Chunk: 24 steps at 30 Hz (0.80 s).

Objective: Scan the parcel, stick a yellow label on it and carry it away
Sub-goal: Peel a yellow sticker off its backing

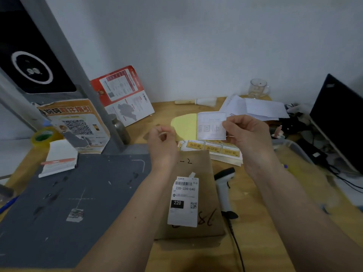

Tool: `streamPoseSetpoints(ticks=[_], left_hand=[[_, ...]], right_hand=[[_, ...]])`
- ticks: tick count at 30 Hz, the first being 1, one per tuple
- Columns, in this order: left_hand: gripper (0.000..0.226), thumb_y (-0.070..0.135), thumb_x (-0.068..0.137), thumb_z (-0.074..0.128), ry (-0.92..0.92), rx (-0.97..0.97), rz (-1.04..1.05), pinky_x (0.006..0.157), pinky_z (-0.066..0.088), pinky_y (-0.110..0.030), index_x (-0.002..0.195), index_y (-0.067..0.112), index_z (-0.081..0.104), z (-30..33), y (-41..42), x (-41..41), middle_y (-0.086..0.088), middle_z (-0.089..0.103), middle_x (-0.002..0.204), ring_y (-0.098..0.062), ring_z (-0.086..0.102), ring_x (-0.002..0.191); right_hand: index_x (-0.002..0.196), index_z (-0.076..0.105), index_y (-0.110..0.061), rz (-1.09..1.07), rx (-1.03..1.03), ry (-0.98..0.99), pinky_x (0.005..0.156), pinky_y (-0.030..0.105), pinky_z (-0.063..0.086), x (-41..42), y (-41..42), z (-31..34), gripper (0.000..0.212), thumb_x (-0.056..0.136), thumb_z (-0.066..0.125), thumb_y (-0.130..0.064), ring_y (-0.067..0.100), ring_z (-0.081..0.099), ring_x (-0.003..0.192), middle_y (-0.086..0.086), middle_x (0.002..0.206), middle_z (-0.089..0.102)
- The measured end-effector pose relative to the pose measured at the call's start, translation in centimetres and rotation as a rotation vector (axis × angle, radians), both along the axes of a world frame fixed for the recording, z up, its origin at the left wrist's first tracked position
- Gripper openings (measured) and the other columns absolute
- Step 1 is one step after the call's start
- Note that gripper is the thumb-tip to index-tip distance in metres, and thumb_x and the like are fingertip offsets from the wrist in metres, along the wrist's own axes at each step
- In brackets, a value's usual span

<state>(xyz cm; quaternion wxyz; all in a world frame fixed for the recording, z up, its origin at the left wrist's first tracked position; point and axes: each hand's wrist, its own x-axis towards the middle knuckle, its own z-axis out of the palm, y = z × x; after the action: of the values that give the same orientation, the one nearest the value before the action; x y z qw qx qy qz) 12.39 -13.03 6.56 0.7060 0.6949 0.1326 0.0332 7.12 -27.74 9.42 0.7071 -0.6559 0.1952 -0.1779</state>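
A flat brown parcel lies on the wooden table in front of me, with a white shipping label stuck on its top. Above it, my right hand pinches a peeled label by its right edge, its pale back side facing me. The yellow backing sheet curls away to the left, and my left hand pinches it at its lower left edge. Sheets of yellow labels lie just beyond the parcel. A white handheld scanner rests on the table at the parcel's right.
A grey mat with a metal stand covers the left side. A tape roll, a white notepad, red and orange leaflets, loose papers, a glass cup, a black monitor and cables crowd the table's edges.
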Motion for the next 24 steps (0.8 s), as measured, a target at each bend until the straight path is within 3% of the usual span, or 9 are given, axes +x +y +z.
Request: streamPoseSetpoints(ticks=[4,8,9,11,14,16,19,22,24], left_hand=[[0.042,-0.005,0.094,0.040,0.048,0.086,-0.127,0.100,0.049,-0.042,0.081,0.027,0.064,-0.9,-3.2,0.3,0.022,0.053,0.091,-0.011,0.057,0.099],[0.053,-0.010,0.090,0.033,0.081,0.153,-0.262,0.109,0.042,-0.034,0.104,0.027,0.068,-1.7,-6.8,0.0,0.005,0.057,0.126,-0.016,0.050,0.127],[0.053,-0.009,0.090,0.034,0.087,0.167,-0.287,0.103,0.045,-0.025,0.113,0.026,0.066,-1.8,-7.7,-0.2,0.006,0.055,0.132,-0.007,0.053,0.122],[0.052,-0.006,0.091,0.034,0.119,0.185,-0.328,0.067,0.046,0.000,0.126,0.024,0.060,-2.2,-9.4,-0.7,0.010,0.051,0.128,0.009,0.060,0.083],[0.053,-0.003,0.093,0.035,0.202,0.215,-0.386,0.037,0.035,-0.002,0.134,0.025,0.053,-3.1,-12.0,-1.0,0.003,0.047,0.138,0.002,0.045,0.061],[0.053,-0.002,0.093,0.036,0.222,0.223,-0.395,0.043,0.039,-0.005,0.137,0.024,0.049,-3.7,-13.4,-1.0,0.002,0.044,0.143,-0.004,0.051,0.069],[0.054,-0.002,0.093,0.037,0.257,0.244,-0.417,0.073,0.044,-0.014,0.139,0.024,0.048,-4.2,-15.0,-0.9,0.000,0.041,0.148,-0.015,0.055,0.109],[0.048,-0.001,0.093,0.039,0.300,0.205,-0.470,0.079,0.049,-0.015,0.131,0.023,0.057,-4.5,-16.8,-0.9,-0.002,0.044,0.145,-0.014,0.054,0.108],[0.044,-0.002,0.093,0.042,0.314,0.161,-0.509,0.099,0.049,-0.032,0.124,0.020,0.063,-4.7,-18.3,-1.2,-0.002,0.050,0.138,-0.018,0.053,0.113]], right_hand=[[0.073,0.060,-0.015,-0.062,-0.021,0.007,0.072,0.040,0.052,0.2,-2.7,-0.9,0.021,0.081,0.062,0.004,0.026,0.061,0.081,0.009,0.081,0.065],[0.071,0.064,-0.017,-0.077,-0.099,0.032,0.071,0.040,0.051,-0.1,-5.6,-1.6,0.027,0.082,0.056,0.006,0.027,0.060,0.076,0.016,0.082,0.067],[0.071,0.065,-0.018,-0.089,-0.112,0.038,0.072,0.041,0.051,-0.3,-6.5,-1.9,0.027,0.082,0.056,0.005,0.027,0.060,0.076,0.017,0.083,0.068],[0.072,0.065,-0.017,-0.121,-0.108,0.044,0.072,0.040,0.052,-0.7,-8.0,-2.6,0.027,0.083,0.056,0.006,0.026,0.061,0.078,0.014,0.083,0.068],[0.071,0.063,-0.018,-0.165,-0.087,0.049,0.064,0.030,0.048,-0.9,-10.4,-3.3,0.028,0.082,0.057,0.007,0.021,0.059,0.076,0.005,0.076,0.065],[0.069,0.062,-0.020,-0.195,-0.075,0.039,0.063,0.026,0.047,-1.1,-11.8,-3.5,0.029,0.081,0.058,0.006,0.018,0.059,0.075,0.001,0.074,0.065],[0.070,0.062,-0.020,-0.242,-0.038,0.008,0.065,0.026,0.047,-1.2,-13.6,-3.3,0.027,0.081,0.058,0.004,0.017,0.058,0.075,-0.001,0.075,0.064],[0.069,0.062,-0.020,-0.250,-0.026,0.002,0.066,0.032,0.048,-0.8,-14.9,-3.4,0.028,0.081,0.057,0.005,0.020,0.058,0.076,0.001,0.076,0.064],[0.069,0.062,-0.020,-0.249,-0.015,0.003,0.063,0.030,0.048,-0.6,-15.2,-3.5,0.028,0.081,0.057,0.004,0.019,0.057,0.074,0.002,0.075,0.063]])
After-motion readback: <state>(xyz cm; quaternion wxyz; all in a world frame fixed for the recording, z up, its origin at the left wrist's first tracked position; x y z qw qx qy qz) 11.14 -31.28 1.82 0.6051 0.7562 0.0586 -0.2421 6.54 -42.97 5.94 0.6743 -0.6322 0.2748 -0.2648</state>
